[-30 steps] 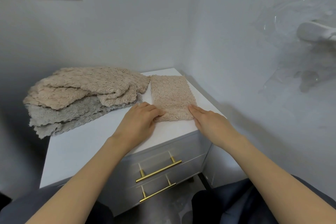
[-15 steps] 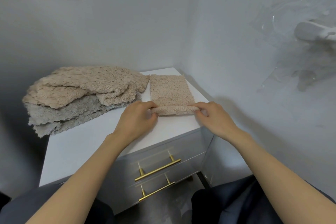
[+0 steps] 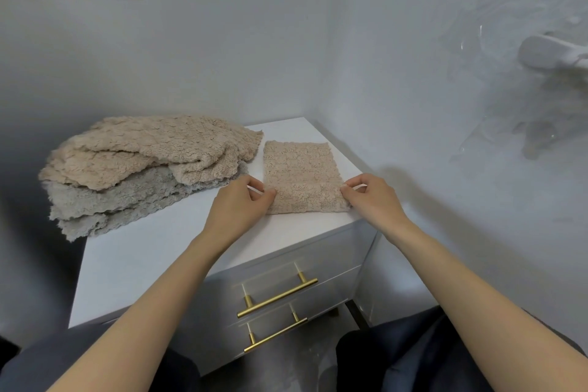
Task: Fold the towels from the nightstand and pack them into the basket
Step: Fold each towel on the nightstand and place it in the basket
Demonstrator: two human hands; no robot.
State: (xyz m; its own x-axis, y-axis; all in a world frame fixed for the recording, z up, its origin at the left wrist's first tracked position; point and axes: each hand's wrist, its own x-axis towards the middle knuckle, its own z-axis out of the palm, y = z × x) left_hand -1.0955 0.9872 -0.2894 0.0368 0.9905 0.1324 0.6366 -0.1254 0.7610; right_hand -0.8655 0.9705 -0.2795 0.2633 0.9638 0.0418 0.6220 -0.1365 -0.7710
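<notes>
At the far left of the white nightstand (image 3: 143, 261) sits a loose pile of towels (image 3: 143, 169), beige ones on top of grey ones, hanging over its left edge. Just right of the pile, the left hand (image 3: 238, 210) has its fingers (image 3: 269, 193) curled, pinching the left edge of a small beige towel (image 3: 300, 175). This towel lies flat as a narrow rectangle at the nightstand's right end, near the corner of the walls. The right hand (image 3: 372, 200) pinches its right edge with curled fingers (image 3: 346, 189). Two gold drawer handles (image 3: 276, 297) show below, on the front of the nightstand.
</notes>
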